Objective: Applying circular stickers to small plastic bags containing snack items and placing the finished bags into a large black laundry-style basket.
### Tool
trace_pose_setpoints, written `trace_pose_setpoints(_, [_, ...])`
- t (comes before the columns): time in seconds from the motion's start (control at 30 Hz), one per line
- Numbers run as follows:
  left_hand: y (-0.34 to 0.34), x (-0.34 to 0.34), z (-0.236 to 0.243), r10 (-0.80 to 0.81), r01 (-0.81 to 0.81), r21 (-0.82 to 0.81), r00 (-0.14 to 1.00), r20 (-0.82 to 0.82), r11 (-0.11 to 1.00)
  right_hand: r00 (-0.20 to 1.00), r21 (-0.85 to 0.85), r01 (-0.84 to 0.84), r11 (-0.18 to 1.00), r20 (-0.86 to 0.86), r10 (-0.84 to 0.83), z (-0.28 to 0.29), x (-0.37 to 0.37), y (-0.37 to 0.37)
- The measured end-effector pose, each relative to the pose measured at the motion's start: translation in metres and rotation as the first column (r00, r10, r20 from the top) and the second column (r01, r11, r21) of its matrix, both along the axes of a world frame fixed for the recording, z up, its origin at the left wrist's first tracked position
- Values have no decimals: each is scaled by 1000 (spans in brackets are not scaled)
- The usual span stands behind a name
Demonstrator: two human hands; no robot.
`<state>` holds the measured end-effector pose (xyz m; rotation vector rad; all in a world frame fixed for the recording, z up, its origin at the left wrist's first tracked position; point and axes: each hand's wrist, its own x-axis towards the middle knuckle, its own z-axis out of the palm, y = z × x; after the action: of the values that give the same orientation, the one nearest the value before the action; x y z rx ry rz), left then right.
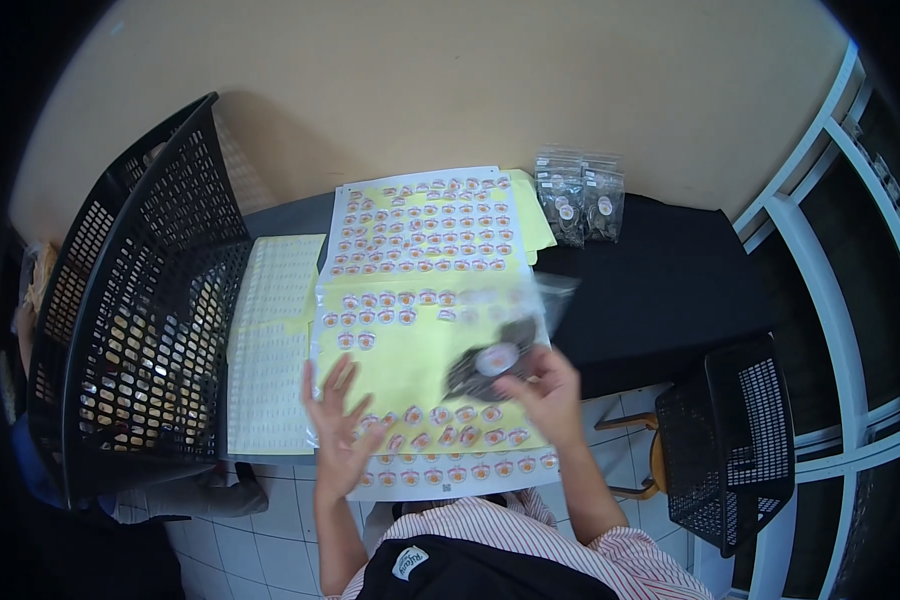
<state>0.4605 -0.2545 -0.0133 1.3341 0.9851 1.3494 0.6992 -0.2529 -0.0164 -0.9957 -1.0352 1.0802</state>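
A clear zip bag [470, 376] of dark contents, blurred by motion, hangs over the sticker sheets with a round white label [496, 359] on its front. My right hand [548, 393] grips the bag at its right side, thumb near the label. Spread fingers show on my left hand [344, 420], which holds nothing above the sheets' left edge. Beneath both hands lie large yellow-backed sheets [410, 370] with rows of round orange-and-white stickers; bare yellow backing shows in the middle. What the bag contains is too blurred to name.
Filled zip bags [580, 200] lean against the wall at the back right, on a black cloth [660, 290]. Pale label sheets [275, 390] lie left, beside a tall black basket [145, 330]. Another black basket [735, 440] rests on a wooden stool [632, 440] at right. Someone's hand shows far left.
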Motion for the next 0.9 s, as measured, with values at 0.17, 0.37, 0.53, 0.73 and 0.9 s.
trace_pose_setpoints(0.17, [-4, -60, -36, 459, -458, 85, 829, -318, 885, 859, 75, 512, 856, -15, -512, -30, 112, 52])
trace_pose_setpoints(0.37, [-3, -92, -82, 685, -650, 219, 692, -226, 728, 672, 12, 717, 697, 257, -695, -94, 220, 144])
trace_pose_setpoints(0.53, [0, -89, -91, 766, -729, 237, 607, -209, 642, 717, -100, 539, 837, 577, -392, -126, 259, 194])
trace_pose_setpoints(0.73, [2, -85, -91, 812, -784, 219, 535, -233, 580, 794, -204, 450, 869, 537, -285, -142, 277, 238])
trace_pose_setpoints(0.9, [5, -83, -92, 858, -834, 212, 473, -200, 509, 767, -218, 488, 845, 570, -295, -136, 319, 240])
